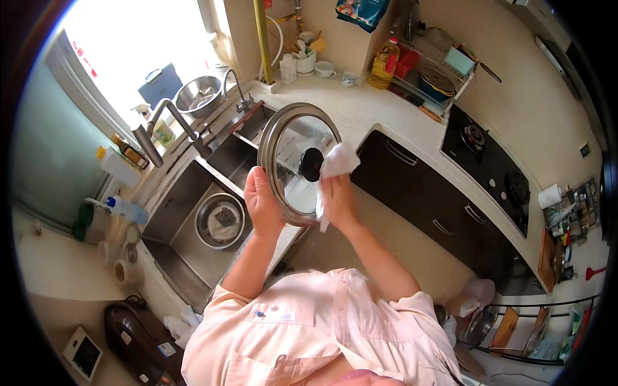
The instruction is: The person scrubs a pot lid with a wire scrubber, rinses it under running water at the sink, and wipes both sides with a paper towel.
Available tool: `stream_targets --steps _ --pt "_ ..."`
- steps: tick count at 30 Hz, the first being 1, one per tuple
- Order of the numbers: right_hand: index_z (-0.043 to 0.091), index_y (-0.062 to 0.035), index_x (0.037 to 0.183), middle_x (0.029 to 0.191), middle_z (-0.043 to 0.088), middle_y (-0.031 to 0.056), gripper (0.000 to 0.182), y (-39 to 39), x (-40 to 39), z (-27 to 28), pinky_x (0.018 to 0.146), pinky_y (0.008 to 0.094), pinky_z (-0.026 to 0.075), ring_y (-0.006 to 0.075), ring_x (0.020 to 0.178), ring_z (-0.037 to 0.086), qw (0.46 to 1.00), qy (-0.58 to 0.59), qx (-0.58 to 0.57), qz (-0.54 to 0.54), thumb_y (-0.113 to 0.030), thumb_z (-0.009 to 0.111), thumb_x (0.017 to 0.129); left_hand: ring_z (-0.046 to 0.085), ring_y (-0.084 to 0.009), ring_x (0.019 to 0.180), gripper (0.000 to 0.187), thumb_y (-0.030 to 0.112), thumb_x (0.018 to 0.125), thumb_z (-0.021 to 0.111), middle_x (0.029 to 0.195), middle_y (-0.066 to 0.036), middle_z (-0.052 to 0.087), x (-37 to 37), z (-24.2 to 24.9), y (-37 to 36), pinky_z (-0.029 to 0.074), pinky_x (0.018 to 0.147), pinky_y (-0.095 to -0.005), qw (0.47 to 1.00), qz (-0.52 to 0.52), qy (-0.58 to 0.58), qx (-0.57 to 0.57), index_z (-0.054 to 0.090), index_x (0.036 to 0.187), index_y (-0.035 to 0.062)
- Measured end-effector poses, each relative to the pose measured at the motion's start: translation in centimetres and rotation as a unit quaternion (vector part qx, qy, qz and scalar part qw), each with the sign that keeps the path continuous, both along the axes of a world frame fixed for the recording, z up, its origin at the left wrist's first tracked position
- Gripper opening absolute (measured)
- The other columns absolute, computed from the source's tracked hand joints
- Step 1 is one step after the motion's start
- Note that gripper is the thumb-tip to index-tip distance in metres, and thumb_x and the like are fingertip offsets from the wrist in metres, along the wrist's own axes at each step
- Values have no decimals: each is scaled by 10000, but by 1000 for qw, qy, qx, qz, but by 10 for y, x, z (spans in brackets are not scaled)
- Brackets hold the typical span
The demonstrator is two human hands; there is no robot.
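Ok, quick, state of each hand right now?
Left hand: closed on the glass lid by its rim.
Right hand: closed on a white cloth, against the lid.

We are in a kitchen, most likely one in a home. We see a metal sink (187,257) with a curved faucet (170,112) set into a pale surface (302,90), and a black stovetop (486,161) with round burners further along it. Dark cabinets (412,199) with metal handles run underneath. We also find a bottle of yellow oil (384,64), cups (326,69), a utensil holder (306,62) and a dish rack (430,61) against the wall.
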State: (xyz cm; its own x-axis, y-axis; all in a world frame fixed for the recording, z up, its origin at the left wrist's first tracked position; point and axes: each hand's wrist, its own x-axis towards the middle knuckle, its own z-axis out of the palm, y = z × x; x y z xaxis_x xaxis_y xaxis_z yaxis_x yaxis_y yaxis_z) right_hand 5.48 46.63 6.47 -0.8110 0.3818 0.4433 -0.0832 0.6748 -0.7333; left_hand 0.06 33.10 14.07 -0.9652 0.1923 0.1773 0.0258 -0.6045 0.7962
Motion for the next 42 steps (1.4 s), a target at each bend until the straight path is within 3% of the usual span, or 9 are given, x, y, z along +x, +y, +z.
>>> stream_targets --steps 4,8,16,23,26,29,33,37,42 --pt "314 7 1308 1339 358 154 447 -68 29 5 1042 371 244 270 1271 296 980 85 -153 89 -268 340 957 342 -64 480 295 145 919 460 548 23 383 -2 -14 5 265 414 -274 938 147 219 -224 418 638 65" --pt "339 -68 1305 1272 442 50 539 -36 32 35 986 331 329 176 1164 432 655 122 -684 298 -462 260 947 416 -246 404 290 96 686 643 509 -61 401 -6 -29 -3 347 387 -329 777 121 535 -310 388 552 69" --pt "517 15 1059 927 611 126 264 -3 38 54 654 338 546 217 764 629 764 42 -643 40 -193 501 898 498 -99 501 333 304 708 682 586 36 447 -14 -27 -15 365 396 -244 517 44 754 -403 404 606 152" --pt "540 26 1036 938 594 84 310 6 45 65 691 298 501 144 778 581 814 67 -570 -87 -256 488 918 530 -250 955 468 277 747 658 1082 -138 511 -26 -66 -35 430 820 -324 856 155 363 -333 483 1103 28" --pt "575 36 965 857 604 58 353 13 48 52 617 269 470 104 751 547 900 84 -421 -80 -304 494 917 498 -235 1019 583 218 793 634 1220 -130 414 -22 -70 -34 408 865 -320 990 -98 -12 -101 354 1264 20" --pt "597 34 895 798 602 34 370 14 49 45 591 254 448 89 721 524 907 44 -403 -116 -319 488 920 491 -215 1046 611 221 856 566 1255 -115 373 -27 -95 -35 398 890 -312 945 58 32 -322 248 1345 41" --pt "609 28 831 730 583 24 399 24 49 35 573 255 433 87 644 493 894 39 -431 -114 -324 454 935 549 -260 1057 557 193 877 507 1269 -194 441 -23 -84 -53 461 875 -351 880 -425 -206 46 257 1361 72" --pt "590 56 896 726 615 73 405 54 60 60 602 276 468 136 633 574 962 -74 -251 -75 -299 402 952 598 -282 977 539 111 847 496 1144 -250 530 -13 -88 -53 515 813 -356 861 -471 -185 56 294 1337 12" --pt "516 54 1129 1199 470 235 337 45 69 91 927 390 360 316 1113 470 999 -11 -18 -31 -199 415 930 599 -287 972 553 89 807 543 1131 -251 537 -7 -83 -50 503 828 -369 873 -458 -167 27 333 1308 -12"
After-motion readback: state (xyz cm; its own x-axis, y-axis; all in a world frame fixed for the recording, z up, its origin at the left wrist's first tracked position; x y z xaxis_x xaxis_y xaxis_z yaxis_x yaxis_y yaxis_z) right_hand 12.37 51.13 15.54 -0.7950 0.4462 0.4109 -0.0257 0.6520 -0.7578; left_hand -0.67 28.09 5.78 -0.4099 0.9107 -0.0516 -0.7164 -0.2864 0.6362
